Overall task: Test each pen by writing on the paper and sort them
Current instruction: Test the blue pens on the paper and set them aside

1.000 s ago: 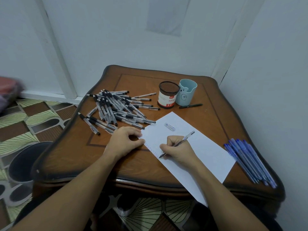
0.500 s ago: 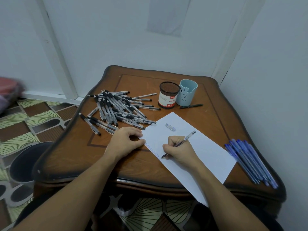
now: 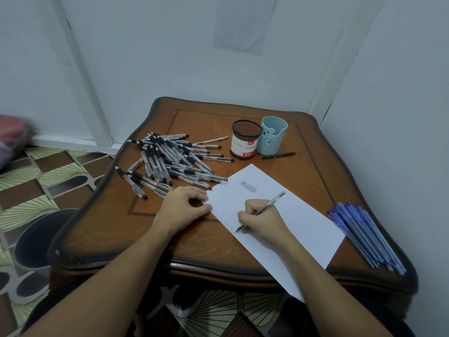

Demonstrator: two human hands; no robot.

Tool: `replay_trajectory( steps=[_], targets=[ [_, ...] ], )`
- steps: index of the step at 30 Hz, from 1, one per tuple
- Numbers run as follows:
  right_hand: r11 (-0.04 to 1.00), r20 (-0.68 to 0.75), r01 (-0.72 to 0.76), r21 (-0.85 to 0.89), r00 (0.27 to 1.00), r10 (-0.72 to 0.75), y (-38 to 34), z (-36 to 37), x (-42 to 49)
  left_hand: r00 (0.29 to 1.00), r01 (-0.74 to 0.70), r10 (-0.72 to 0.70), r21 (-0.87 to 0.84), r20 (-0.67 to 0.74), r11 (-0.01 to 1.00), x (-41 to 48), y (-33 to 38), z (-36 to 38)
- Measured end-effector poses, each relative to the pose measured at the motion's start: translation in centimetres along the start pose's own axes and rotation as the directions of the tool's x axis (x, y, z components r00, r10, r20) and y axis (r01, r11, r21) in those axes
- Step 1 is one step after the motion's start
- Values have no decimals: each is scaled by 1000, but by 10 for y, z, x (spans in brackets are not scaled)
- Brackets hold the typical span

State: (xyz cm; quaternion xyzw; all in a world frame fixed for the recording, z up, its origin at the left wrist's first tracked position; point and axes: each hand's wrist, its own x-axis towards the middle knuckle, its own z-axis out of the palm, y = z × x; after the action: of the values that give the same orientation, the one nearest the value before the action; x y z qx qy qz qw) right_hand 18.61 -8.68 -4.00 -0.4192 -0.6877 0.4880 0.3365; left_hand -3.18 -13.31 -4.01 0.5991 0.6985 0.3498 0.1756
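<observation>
Clear-barrelled pen (image 3: 263,210) gripped in right hand (image 3: 262,221), fingers curled round it in a writing hold; tip down on the near-left edge of the paper (image 3: 291,224). A short row of small blue marks runs along that edge, from the left hand's thumb to the pen tip. Paper lies diagonally on the wooden table (image 3: 189,242), its near corner overhanging the table's front edge.

Left hand (image 3: 183,207) rests at the paper's left corner, fingers loosely curled, thumb and fingertips on the sheet's edge; holds nothing.

Loose pen cap (image 3: 248,186) lies on the paper, beyond the right hand.

Big heap of black-grip pens (image 3: 170,161) on the left half of the table, just beyond the left hand, some touching the paper's far-left edge. Bundle of blue pens (image 3: 364,235) on the right side, near the table edge, roughly parallel.

At the back: mesh pen holder (image 3: 245,139) with a red and white label, touching a light blue cup (image 3: 272,136) with a bear face. One dark pen (image 3: 279,155) lies just in front of the cup.

Dark bin (image 3: 38,239) on the patterned floor, left of the table.
</observation>
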Motion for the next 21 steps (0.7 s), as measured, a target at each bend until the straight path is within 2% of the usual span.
replay_trajectory(
  steps=[9,13,18,21],
  targets=[
    [998,31,7,57,999,-9,0,-1,0,1000,5,-5,4,4,1000,0,0,0],
    [1000,-2,-5,-5,1000,5,-2,-2,-1,1000,3,-3,7,4,1000,0,1,0],
    [927,-118,-174,333,967,224,-16,-8,1,1000,0,0,-2,8,1000,-1,1,-1],
    [878,-107,-211,429,953,282,-21,-14,1,1000,4,-4,-6,16,1000,-1,1,-1]
  ],
)
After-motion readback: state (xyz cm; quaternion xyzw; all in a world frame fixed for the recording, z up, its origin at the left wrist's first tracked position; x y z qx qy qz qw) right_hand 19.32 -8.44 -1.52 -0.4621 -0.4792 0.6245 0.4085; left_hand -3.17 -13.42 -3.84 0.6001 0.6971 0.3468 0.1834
